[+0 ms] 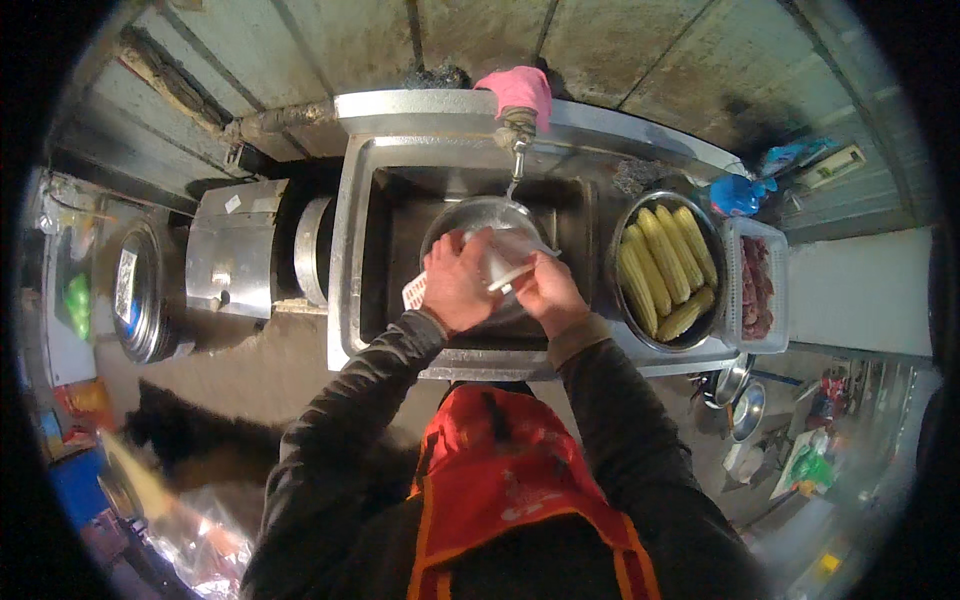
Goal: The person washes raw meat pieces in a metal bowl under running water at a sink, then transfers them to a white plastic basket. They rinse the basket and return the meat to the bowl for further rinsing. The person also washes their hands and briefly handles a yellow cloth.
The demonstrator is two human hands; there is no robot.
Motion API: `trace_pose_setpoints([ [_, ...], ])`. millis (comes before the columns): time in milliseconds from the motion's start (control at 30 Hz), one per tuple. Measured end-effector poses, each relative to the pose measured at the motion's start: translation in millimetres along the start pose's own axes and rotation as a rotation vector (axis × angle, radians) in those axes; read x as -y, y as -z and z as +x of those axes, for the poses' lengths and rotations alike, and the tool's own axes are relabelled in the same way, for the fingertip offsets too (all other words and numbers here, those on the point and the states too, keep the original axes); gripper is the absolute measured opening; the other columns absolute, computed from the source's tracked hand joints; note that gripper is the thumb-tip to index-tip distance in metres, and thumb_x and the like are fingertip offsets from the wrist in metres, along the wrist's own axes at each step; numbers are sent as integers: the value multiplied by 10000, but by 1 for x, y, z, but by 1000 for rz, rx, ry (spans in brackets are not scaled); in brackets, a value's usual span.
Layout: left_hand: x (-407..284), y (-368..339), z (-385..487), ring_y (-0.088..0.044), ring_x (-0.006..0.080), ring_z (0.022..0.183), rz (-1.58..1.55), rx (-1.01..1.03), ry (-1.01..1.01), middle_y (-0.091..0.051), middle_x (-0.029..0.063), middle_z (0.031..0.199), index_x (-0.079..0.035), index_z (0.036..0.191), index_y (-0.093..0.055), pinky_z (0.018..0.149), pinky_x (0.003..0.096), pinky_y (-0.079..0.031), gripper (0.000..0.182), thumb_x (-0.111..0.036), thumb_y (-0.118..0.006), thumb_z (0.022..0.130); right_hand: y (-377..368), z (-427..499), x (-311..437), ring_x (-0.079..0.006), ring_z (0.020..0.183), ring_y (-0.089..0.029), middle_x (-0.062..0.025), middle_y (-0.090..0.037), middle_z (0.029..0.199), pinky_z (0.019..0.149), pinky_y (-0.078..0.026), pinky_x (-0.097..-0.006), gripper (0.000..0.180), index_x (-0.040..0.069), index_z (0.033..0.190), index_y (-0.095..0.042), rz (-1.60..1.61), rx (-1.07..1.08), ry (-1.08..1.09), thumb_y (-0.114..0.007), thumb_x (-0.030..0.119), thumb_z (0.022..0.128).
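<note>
My right hand (551,289) grips the rim of a white, partly see-through plastic container (514,255). On its other side my left hand (459,281) lies over the container, with fingers bent around it. A slotted white plastic edge (414,292) sticks out beneath the left hand; I cannot tell whether it belongs to the same piece. Both hands are above a round metal basin (480,208) standing in the stainless steel sink (390,247). The tap (518,161) points down at the basin, and a pink cloth (521,90) covers its top.
Right of the sink basin, a metal bowl (626,225) holds several corn cobs (664,259). Beside it stands a white plastic basket (776,292) with raw meat (756,289). A blue plastic bottle (735,196) stands behind. A dark-furred animal (202,435), apparently a dog, is on the floor to my left.
</note>
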State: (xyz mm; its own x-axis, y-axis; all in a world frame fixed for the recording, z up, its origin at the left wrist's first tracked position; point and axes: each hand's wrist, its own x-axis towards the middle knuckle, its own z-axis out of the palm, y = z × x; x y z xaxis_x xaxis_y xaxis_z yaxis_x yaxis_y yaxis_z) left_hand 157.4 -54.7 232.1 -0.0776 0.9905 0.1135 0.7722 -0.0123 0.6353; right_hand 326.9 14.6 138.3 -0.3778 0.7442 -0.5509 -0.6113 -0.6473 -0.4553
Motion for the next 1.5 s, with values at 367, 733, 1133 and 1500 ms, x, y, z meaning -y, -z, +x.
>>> trace_pose_setpoints([
  [367,23,-108,-1,-536,410,1238,199,8,-305,-502,228,1408,-137,1411,-587,1066,550,-427,714,-287,-761,736,166,33,-31,-250,1221,-640,-139,-652,1329,1027,-524,-369,455,29,1380,-583,-851,188,39,-597,320,1031],
  [733,54,-161,5,-502,383,1275,260,33,-381,-485,170,1409,-149,1390,-609,1131,550,-397,559,-305,-663,856,207,84,-73,-225,1161,-639,-104,-628,1320,930,-567,-381,498,44,1398,-546,-895,81,-61,-485,420,1077],
  [1133,160,-97,-36,-520,344,1304,-862,35,873,-485,266,1461,79,1487,-429,1086,439,-444,782,-424,-714,960,201,81,-56,-212,1059,-684,-91,-710,1191,886,-555,-373,447,67,1280,-663,-298,-250,-222,-608,440,1039],
  [1500,177,-136,-35,-675,237,1102,-1055,176,1098,-703,142,1225,23,1374,-582,964,359,-514,573,-434,-583,1028,114,31,-31,-220,1319,-561,-63,-531,1505,1121,-439,-401,583,69,1512,-477,-576,-73,-108,-539,446,1071],
])
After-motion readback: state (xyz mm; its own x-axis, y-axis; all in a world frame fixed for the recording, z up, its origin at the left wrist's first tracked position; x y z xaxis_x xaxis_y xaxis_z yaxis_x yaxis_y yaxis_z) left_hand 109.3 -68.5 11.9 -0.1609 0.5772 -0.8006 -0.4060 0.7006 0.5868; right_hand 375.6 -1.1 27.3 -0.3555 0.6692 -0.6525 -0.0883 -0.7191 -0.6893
